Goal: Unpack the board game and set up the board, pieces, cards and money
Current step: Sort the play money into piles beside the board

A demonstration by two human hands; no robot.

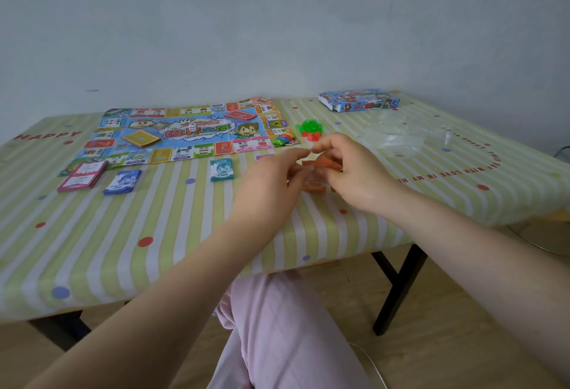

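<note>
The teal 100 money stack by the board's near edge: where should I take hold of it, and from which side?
Pinch the teal 100 money stack across its two long side edges, coming straight down from above. It lies flat and free on the tablecloth, with the board just behind, so I'd avoid approaching from the far end.

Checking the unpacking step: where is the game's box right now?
In the head view, the game box lies at the table's far right, near the wall, beyond the clear plastic wrapping and right of the board.

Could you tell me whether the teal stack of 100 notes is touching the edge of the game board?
Apart. The head view shows striped tablecloth between the teal stack of 100 notes and the game board.
</note>
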